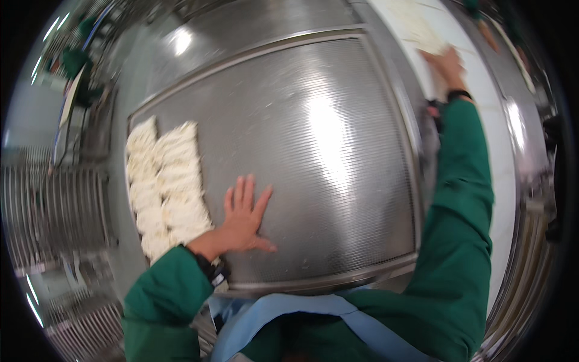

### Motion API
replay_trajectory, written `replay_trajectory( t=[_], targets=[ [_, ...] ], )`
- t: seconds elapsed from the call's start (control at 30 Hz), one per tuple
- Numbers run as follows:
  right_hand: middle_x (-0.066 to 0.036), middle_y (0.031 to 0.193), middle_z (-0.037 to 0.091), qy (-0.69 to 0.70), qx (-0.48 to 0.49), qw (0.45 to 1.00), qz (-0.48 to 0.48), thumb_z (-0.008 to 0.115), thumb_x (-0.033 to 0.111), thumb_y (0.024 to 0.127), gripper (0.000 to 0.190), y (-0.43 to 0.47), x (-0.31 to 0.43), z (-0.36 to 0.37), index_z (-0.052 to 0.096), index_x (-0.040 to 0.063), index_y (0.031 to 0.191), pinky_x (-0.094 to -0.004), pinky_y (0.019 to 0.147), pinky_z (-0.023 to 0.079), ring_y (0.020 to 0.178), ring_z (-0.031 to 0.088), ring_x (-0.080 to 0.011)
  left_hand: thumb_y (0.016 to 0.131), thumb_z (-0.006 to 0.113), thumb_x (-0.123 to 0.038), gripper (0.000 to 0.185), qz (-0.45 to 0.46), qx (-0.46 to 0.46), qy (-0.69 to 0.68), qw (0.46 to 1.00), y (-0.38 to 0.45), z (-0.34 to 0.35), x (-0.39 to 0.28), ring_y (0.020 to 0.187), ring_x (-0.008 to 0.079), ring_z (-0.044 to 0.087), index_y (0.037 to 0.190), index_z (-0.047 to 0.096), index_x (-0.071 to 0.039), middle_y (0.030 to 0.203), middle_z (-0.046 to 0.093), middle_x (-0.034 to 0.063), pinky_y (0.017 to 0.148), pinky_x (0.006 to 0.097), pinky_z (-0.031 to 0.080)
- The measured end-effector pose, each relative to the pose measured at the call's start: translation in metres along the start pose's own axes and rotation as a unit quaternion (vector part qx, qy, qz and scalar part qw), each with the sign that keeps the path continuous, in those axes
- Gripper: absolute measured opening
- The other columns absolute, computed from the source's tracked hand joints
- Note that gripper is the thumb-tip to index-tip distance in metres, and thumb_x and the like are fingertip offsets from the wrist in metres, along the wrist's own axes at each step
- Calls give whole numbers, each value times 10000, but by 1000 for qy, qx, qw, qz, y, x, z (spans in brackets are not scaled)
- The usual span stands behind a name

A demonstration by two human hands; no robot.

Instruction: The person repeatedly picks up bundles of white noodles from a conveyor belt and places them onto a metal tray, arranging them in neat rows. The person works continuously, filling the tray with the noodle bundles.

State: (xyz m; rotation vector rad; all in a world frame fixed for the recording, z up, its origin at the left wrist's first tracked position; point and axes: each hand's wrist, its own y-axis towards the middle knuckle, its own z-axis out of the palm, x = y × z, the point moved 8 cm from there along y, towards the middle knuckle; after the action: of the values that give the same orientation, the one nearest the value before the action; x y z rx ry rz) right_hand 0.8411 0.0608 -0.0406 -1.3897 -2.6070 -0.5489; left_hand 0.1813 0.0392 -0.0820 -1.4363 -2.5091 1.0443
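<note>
My left hand (240,221) hovers over or rests on a ribbed metal tray (280,135), fingers spread and nothing in them. Just left of it, two rows of pale, rough-surfaced food blocks (183,172), perhaps dough or noodles, lie packed along the tray's left side. My right hand (445,68) reaches far forward over a white belt or work surface (491,149) on the right. Its fingers are at the near end of a pale, flattened food strip (414,25); blur hides whether they grip it.
Metal tabletop (203,45) extends beyond the tray's raised rim. Stacked metal racks or trays (59,208) stand on the left. A person in green (74,65) is at the far left, and another person's hand (488,36) shows across the white surface.
</note>
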Motion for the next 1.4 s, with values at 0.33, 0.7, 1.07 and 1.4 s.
replay_trajectory(
  t=[0.33,0.7,1.07,1.4],
  targets=[
    [-326,1034,653,-157,113,978,-83,624,359,867,452,21,-112,33,624,-74,996,-492,830,513,990,640,-463,680,790,-642,1375,-16,45,-39,998,-6,-8,-4,1423,488,-285,1563,-119,-107,1543,-241,348,1126,627,-110],
    [-14,785,589,271,110,916,-273,625,181,789,223,-61,155,-185,619,32,955,-267,654,425,723,552,-121,825,708,-524,1057,77,3,-170,982,-10,-76,19,1484,420,122,1577,98,-100,1611,91,254,1195,506,181],
    [-96,815,658,741,341,513,-266,565,-10,837,122,-267,544,-243,659,-32,910,-331,764,516,796,645,-221,667,847,-473,1250,194,-653,-44,731,-131,-370,84,1421,358,324,1528,112,58,1521,338,253,1182,396,240],
    [-181,1099,603,774,282,563,61,567,-53,913,185,-246,491,-9,554,-139,1076,-344,897,522,1027,613,-265,790,565,92,485,1,-503,108,857,-44,-233,284,1129,366,570,1224,559,-125,1193,600,155,929,449,490]
  ],
)
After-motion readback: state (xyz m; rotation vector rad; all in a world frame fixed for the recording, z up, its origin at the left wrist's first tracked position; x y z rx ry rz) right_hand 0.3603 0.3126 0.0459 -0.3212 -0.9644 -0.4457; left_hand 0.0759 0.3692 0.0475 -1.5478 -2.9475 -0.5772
